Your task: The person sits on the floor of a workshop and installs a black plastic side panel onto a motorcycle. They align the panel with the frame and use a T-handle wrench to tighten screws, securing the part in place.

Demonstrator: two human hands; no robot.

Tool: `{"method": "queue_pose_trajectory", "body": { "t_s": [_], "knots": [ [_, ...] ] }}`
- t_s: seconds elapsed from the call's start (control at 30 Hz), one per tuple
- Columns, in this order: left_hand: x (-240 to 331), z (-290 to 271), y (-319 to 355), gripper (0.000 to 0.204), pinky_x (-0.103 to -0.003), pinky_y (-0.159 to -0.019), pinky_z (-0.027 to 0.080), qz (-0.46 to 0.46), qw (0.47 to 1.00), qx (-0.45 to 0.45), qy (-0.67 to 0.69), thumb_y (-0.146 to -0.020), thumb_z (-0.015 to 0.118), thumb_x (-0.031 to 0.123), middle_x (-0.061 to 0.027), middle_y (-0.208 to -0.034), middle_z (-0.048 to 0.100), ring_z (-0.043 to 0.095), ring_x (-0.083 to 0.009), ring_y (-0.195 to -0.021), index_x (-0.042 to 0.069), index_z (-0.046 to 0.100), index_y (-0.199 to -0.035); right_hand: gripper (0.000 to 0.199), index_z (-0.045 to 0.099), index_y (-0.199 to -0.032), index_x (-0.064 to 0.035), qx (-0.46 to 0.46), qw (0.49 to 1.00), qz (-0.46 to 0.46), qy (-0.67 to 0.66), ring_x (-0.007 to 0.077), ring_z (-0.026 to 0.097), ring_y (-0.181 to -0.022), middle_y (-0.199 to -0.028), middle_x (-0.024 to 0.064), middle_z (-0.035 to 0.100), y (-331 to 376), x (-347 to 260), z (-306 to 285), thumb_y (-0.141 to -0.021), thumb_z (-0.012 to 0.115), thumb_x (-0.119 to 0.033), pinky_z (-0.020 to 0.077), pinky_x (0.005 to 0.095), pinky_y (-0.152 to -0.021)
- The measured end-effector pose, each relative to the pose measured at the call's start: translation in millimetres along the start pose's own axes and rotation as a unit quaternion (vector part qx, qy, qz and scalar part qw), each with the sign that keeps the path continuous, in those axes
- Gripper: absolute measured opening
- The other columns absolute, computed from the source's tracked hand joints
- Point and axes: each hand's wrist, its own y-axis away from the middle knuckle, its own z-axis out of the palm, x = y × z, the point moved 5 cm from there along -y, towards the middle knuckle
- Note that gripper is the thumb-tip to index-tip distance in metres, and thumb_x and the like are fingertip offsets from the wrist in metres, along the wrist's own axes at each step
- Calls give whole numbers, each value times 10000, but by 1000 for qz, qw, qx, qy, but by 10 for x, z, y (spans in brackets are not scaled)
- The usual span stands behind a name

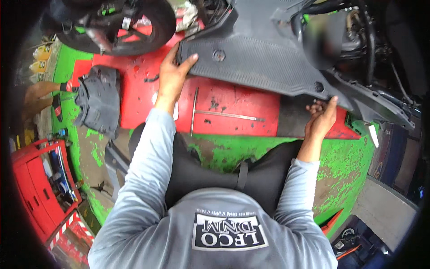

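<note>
A dark grey, ribbed scooter floorboard panel spans the space in front of me, along the side of the scooter. My left hand grips its left end, thumb on top and fingers around the edge. Near the panel's lower right edge, my right hand has its thumb against the rim and its fingers curled below it. Beneath the panel, a T-handle wrench lies on the red platform. Several small dark fasteners are beside the wrench.
A loose dark plastic cover stands left of my left arm, below a wheel. A red tool cabinet is at the far left, near another person's feet. Scooter frame tubes rise at the right. The floor has peeling green paint.
</note>
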Motion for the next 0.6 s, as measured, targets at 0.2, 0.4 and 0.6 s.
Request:
{"method": "queue_pose_trajectory", "body": {
  "t_s": [0.2, 0.4, 0.6],
  "knots": [
    [-130, -157, 79, 700, -473, -787, 623, -80, 990, 74, 87, -1050, 500, 520, -192, -1364, 592, 697, -310, -1086, 44, 390, -1551, 578, 547, -862, -121, -54, 986, 116, -108, 145, 407, -580, -664, 2, 442, 480, 324, 228, -993, 471, -679, 337, 304, -532],
    [-1132, -255, 110, 386, -422, -719, 599, -261, 919, -27, -294, -970, 549, 365, -177, -936, 728, 748, -291, -844, 39, 666, -1143, 222, 713, -931, -48, -466, 800, -5, 377, 294, 719, -813, -827, 140, 714, 1270, 1227, 976, -927, 652, -262, 563, 438, -717],
    [-1504, 272, 610, 281, -446, -877, 565, -116, 864, -149, -466, -780, 791, 191, -171, -1003, 753, 721, -358, -987, 79, 739, -1032, 209, 705, -1055, -51, -463, 732, -130, 483, 379, 706, -942, -1031, 199, 725, 1459, 1831, 1217, -904, 684, -194, 558, 472, -836]
  ]
}}
